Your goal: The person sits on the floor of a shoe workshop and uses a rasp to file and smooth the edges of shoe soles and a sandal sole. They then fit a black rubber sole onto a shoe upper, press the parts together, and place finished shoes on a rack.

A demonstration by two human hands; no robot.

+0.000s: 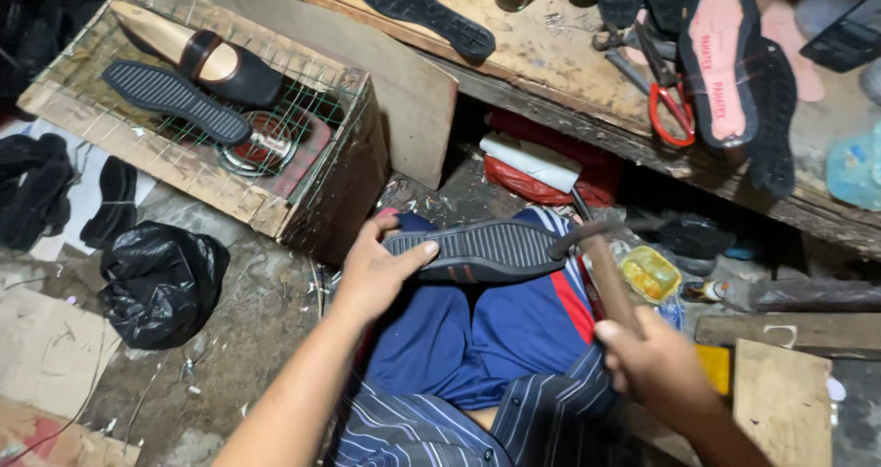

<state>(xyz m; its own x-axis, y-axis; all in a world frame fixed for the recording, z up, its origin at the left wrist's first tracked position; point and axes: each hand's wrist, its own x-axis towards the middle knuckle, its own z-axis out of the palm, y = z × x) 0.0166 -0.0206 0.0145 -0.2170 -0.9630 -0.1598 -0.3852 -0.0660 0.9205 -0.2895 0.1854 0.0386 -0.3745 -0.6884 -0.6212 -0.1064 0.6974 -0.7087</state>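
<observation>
**Fingers on the sole, hammer at its toe**

Your left-hand fingers (411, 250) clasp the heel end of a black shoe with a ribbed rubber sole (477, 250), thumb laid across the tread, holding it sole-up over your blue-trousered lap. Your left hand (372, 270) wraps it from the near side. Your right hand (653, 357) is clenched round the wooden handle of a hammer (606, 270), whose blurred dark head sits at the far tip of the sole, touching or just above it; I cannot tell which. Beyond your left fingers stands a wire-topped wooden crate (275, 205) carrying a loose black sole (174, 100) and a shoe on a wooden last (206, 56). Beyond your right fingers, red-handled scissors (668, 100) lie on the worn wooden bench (551, 54).
</observation>
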